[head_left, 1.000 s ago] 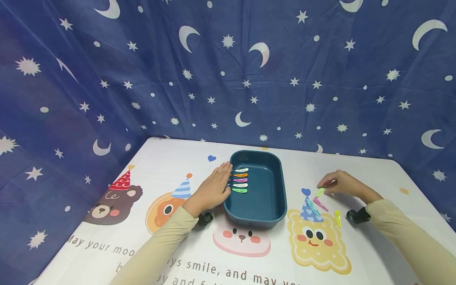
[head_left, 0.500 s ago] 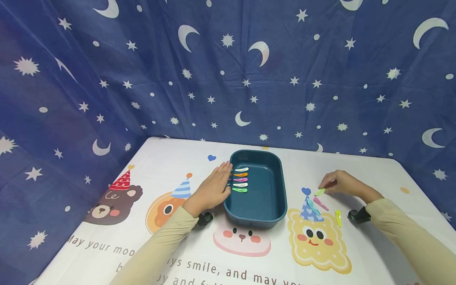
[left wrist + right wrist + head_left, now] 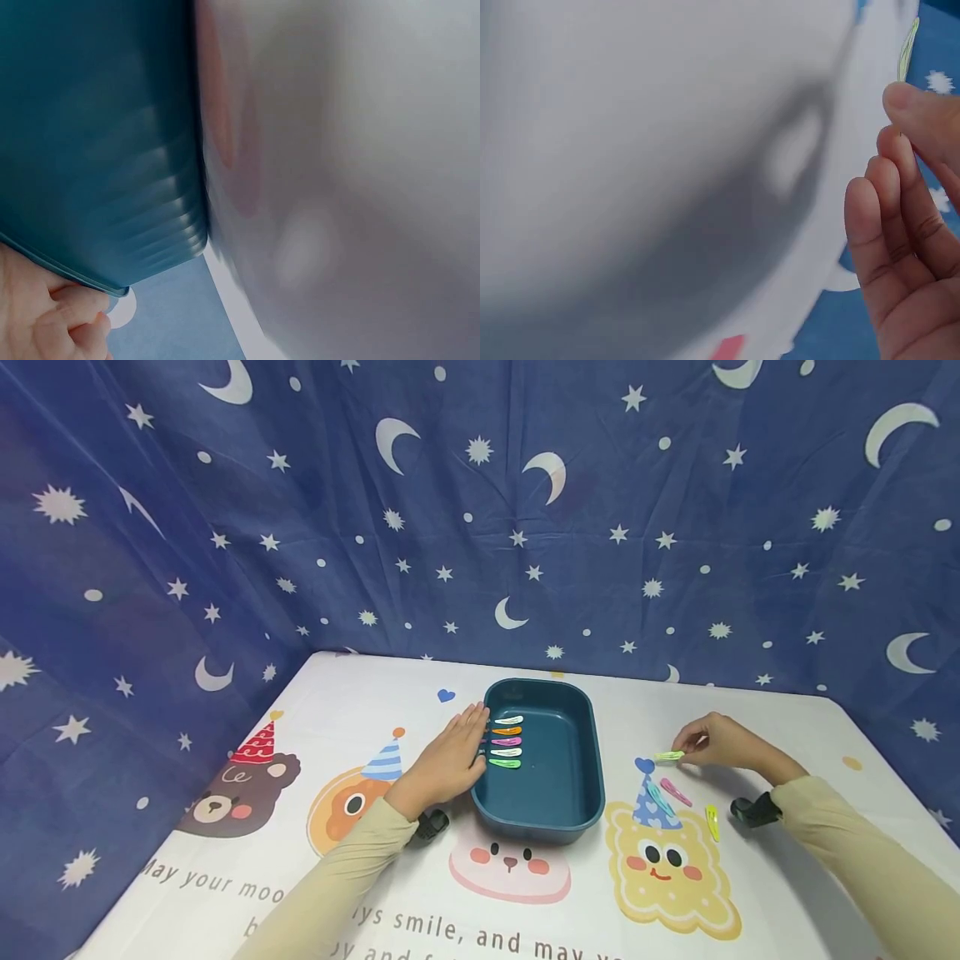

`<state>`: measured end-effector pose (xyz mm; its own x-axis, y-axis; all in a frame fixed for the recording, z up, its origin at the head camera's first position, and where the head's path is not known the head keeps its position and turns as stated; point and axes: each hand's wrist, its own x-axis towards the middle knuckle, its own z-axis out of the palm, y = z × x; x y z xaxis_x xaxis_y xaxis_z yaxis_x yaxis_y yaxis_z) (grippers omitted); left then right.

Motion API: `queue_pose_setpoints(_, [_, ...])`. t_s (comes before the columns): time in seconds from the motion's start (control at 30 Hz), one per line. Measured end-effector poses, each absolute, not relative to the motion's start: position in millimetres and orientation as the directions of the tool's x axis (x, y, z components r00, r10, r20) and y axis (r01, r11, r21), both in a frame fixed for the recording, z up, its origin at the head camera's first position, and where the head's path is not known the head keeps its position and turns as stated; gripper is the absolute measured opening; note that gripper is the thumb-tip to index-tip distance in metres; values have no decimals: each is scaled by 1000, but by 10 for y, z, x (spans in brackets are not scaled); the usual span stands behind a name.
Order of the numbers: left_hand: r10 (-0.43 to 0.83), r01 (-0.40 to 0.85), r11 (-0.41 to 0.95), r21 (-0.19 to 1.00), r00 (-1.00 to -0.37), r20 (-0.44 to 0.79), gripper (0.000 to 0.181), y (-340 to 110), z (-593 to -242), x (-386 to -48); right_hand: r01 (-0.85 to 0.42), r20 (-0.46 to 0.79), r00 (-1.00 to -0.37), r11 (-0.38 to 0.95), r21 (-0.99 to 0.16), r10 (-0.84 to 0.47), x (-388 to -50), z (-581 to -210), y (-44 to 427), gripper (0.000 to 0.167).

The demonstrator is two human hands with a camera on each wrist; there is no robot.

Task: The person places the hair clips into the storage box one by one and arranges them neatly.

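My right hand [image 3: 723, 745] pinches a yellow-green hair clip [image 3: 667, 756] between thumb and fingertips, its tip pointing left. In the right wrist view that clip [image 3: 907, 51] sticks out past the thumb. A pink hair clip [image 3: 676, 792], a light blue hair clip [image 3: 660, 798] and a yellow hair clip [image 3: 712, 822] lie on the table nearer the body. With fingers extended, my left hand [image 3: 444, 762] rests against the left rim of a dark teal bin [image 3: 558, 768]. Inside, several hair clips lie in a column along the left side, among them an orange one [image 3: 507, 731] and a green one [image 3: 505, 763].
A white tablecloth [image 3: 375, 689] with printed cartoon figures and lettering covers the table. Behind it hangs a blue curtain [image 3: 450, 585] with moons and stars. Black wrist straps show at both cuffs.
The yellow-green clip has turned in my right hand from slanting to nearly level, and that hand has shifted slightly right. My left hand and the bin have stayed in place.
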<state>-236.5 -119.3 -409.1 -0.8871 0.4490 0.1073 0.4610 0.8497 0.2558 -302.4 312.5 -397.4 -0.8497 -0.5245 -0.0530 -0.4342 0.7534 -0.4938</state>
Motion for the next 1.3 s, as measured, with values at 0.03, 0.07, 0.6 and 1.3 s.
queue_pose_setpoints(0.03, [448, 460, 850, 256, -888, 109, 67, -1193, -4090, -2362, -434, -49, -849, 748, -502, -526, -3021, -3938, 3112, 11])
queue_pose_setpoints(0.07, [446, 459, 851, 255, -888, 109, 67, -1193, -4090, -2360, -431, -47, -850, 744, -510, -525, -3017, -3896, 3097, 11])
queue_pose_setpoints(0.6, [452, 466, 848, 252, -885, 114, 67, -1197, -4108, -2363, -449, -48, -828, 712, -540, -558, -2935, -3270, 2509, 13])
queue_pose_setpoints(1.3, [451, 467, 848, 252, -884, 121, 67, -1200, -4115, -2368, -551, -104, -677, 595, -584, -729, -2977, -3216, 1520, 9])
